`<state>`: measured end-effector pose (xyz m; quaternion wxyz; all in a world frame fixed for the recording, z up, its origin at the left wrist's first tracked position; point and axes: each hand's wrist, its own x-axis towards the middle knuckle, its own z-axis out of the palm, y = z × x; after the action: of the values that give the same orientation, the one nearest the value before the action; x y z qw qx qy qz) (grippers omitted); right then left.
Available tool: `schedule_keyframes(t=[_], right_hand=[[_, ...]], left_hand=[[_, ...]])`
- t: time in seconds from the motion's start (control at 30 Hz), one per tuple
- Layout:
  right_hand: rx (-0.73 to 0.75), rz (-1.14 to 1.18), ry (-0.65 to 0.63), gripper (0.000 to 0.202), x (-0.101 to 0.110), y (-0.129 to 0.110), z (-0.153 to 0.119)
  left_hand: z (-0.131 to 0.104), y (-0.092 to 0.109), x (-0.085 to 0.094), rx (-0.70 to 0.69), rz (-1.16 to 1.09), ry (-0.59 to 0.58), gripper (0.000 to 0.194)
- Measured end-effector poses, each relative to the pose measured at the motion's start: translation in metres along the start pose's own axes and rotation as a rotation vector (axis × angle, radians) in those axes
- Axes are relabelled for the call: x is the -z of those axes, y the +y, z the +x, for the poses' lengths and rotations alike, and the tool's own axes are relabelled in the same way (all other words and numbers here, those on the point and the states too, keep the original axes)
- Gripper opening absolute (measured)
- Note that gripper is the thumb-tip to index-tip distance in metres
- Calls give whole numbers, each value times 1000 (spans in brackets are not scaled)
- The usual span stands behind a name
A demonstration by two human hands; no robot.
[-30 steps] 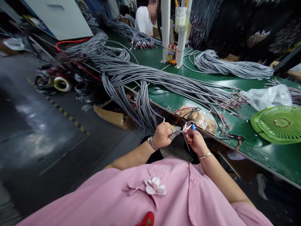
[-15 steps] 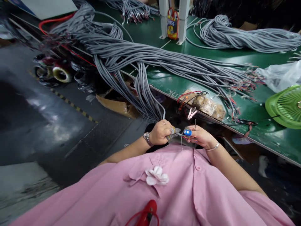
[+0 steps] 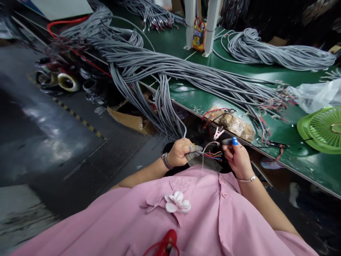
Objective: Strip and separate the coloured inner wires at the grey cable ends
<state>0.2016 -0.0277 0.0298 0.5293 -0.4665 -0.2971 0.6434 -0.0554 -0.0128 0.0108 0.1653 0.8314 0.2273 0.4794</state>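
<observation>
My left hand (image 3: 181, 152), with grey coverings on its fingertips, is closed around the end of a grey cable (image 3: 184, 132) in front of my shirt. Thin coloured wires (image 3: 213, 155), orange, red, green and blue, fan out rightward from its fingers. A pale strand (image 3: 210, 143) arches from the same cable end to my right hand (image 3: 238, 158). That hand is closed in a pinch at the strand's far end, a blue cover on its thumb and a grey one on a finger. Another thin pale thread (image 3: 203, 163) hangs below the left fingertips.
Grey cables (image 3: 170, 65) lie along the green table (image 3: 186, 97), some drooping over its edge. A pink clip (image 3: 218, 133) and a taped brown block (image 3: 237, 126) sit at the edge. A green fan (image 3: 323, 129) is at right. Tape rolls (image 3: 68, 81) and cardboard (image 3: 130, 119) are left, below.
My right hand has moved right and slightly up, away from the left, drawing the pale strand into an arch. The coloured wires are now loose from it. My left hand keeps its grip.
</observation>
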Motion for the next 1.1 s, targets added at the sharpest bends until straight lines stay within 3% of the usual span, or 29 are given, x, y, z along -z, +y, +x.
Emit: schedule_keyframes(t=[0.07,0.13,0.23,0.33,0.57,0.7,0.9,1.1], right_hand=[[63,-2,79,40,13,4,1],[16,-4,92,40,19,12,4],[-135,-10,-12,41,12,23,13],[-190,20,-131,38,-4,24,26],[-142,136,-134,37,-20,17,46],[-170,199,-73,37,-22,16,48],[-98,210,-34,37,-27,16,49],[-83,244,-69,38,-28,19,49]], left_hand=[[5,-1,-1,2,7,66,17],[11,-2,-4,1,25,119,19],[23,-4,-14,8,56,173,19],[33,-7,-26,29,101,197,17],[30,-15,-42,78,175,150,13],[24,-17,-44,118,183,110,17],[24,-16,-47,126,207,75,20],[22,-16,-50,104,245,51,23]])
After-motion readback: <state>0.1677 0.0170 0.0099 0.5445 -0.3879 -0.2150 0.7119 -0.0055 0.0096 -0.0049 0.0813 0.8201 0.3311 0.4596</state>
